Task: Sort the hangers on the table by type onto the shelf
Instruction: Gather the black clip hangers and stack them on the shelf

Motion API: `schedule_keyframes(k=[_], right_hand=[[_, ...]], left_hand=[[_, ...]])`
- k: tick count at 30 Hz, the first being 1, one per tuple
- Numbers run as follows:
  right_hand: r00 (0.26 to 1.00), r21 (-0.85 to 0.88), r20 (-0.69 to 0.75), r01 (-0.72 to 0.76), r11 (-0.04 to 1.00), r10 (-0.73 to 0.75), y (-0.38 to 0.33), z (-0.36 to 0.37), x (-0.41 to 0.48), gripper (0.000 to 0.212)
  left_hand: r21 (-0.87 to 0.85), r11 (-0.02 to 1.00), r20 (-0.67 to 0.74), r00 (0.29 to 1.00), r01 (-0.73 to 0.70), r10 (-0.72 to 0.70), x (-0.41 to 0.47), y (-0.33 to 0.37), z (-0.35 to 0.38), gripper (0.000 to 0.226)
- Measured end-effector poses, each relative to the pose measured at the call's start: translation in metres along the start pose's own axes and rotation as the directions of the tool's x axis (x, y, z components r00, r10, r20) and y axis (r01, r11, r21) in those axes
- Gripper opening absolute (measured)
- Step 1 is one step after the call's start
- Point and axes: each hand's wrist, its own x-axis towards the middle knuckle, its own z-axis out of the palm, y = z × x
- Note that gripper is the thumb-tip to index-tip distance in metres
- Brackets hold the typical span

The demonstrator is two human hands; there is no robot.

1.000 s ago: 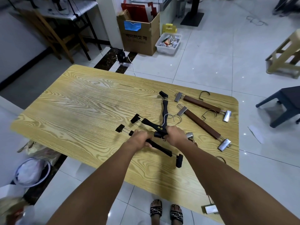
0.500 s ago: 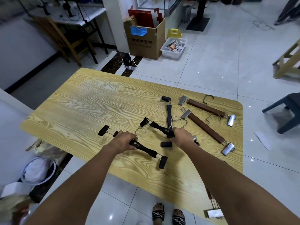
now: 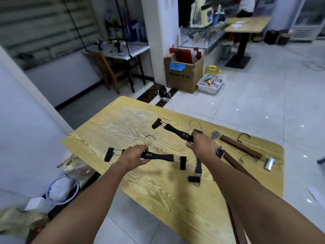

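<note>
My left hand grips the middle of a black clip hanger, held level just above the wooden table. My right hand grips a second black clip hanger, lifted and tilted up to the left. A third black hanger lies on the table under my right forearm. Brown wooden clip hangers with metal clips lie at the table's right side; my right arm partly hides one of them. No shelf is in view.
A cardboard box and a white bin stand on the tiled floor beyond the table. A wooden chair and a desk are at the back left. A white bucket sits on the floor at the table's left.
Both hands have lifted a black hanger each and drawn them apart, the left one leftward, the right one up. The camera has tilted up, showing more of the room.
</note>
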Motion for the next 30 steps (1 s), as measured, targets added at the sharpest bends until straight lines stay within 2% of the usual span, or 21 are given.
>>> schedule_keyframes(k=[8,12,17,24,30], right_hand=[[0.980,0.120,-0.105,0.182,0.976,-0.170,-0.036,-0.059,0.015,0.018],[0.941,0.168,-0.184,0.314,0.934,-0.284,-0.056,-0.083,0.016,0.022],[0.881,0.173,-0.213,0.459,0.871,-0.422,-0.085,-0.099,0.004,0.023],[0.802,0.245,-0.178,0.597,0.764,-0.570,-0.149,-0.095,-0.033,0.025],[0.690,0.261,-0.148,0.718,0.645,-0.709,-0.212,-0.088,-0.084,0.023]], left_hand=[[0.000,0.978,-0.146,0.968,0.208,-0.206,-0.039,0.000,-0.056,0.028],[0.016,0.953,-0.219,0.931,0.303,-0.292,-0.063,0.005,-0.078,0.028],[-0.003,0.911,-0.262,0.879,0.413,-0.400,-0.111,0.011,-0.097,0.030],[-0.035,0.818,-0.318,0.770,0.574,-0.554,-0.206,0.013,-0.110,0.031],[-0.059,0.693,-0.349,0.635,0.719,-0.689,-0.297,0.015,-0.109,0.032]])
